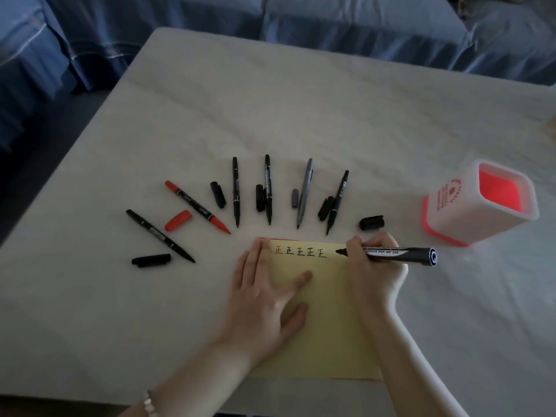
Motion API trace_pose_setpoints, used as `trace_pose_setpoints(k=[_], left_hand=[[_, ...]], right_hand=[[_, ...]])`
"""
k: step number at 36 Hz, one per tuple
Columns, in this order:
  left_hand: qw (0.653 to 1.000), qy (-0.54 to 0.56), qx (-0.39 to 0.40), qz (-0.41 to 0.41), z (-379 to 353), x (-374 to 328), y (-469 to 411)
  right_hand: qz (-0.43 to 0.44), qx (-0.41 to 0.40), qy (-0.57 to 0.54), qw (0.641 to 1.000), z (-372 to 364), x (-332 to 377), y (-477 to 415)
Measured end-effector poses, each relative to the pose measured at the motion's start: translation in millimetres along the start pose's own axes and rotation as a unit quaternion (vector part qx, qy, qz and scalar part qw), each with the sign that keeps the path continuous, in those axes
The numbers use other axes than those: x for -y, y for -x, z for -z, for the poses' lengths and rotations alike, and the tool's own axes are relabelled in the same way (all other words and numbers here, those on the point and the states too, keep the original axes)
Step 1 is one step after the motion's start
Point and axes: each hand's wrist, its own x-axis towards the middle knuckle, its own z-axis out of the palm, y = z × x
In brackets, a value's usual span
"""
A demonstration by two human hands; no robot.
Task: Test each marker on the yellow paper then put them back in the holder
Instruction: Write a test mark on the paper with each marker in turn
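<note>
We see the pale tabletop [301, 115] carrying the yellow paper [328, 326] at its near edge, with the white-and-red holder [451, 212] upright towards the right edge. The left hand [264, 296] lies flat, fingers straight, on the paper's left side. The right hand [376, 275] grips a thick black marker [400, 254], its tip at the paper's far right corner. Six uncapped markers [236, 191] fan out beyond the paper, caps [371, 222] beside them.
</note>
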Motion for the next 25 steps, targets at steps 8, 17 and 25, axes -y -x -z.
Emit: trace_pose_setpoints(k=[8,17,25], left_hand=[[1.000,-0.001,0.002,-0.001,1.4,0.3,-0.1],[1.000,-0.003,-0.003,-0.004,0.7,0.4,-0.7],[1.000,-0.001,-0.007,-0.001,0.8,0.3,-1.1]], right_hand=[[-0.007,0.024,0.012,1.000,-2.9,8.1,3.1],[0.009,0.024,0.045,0.999,-4.2,5.5,1.8],[-0.001,0.008,0.030,1.000,-3.8,4.3,1.0]])
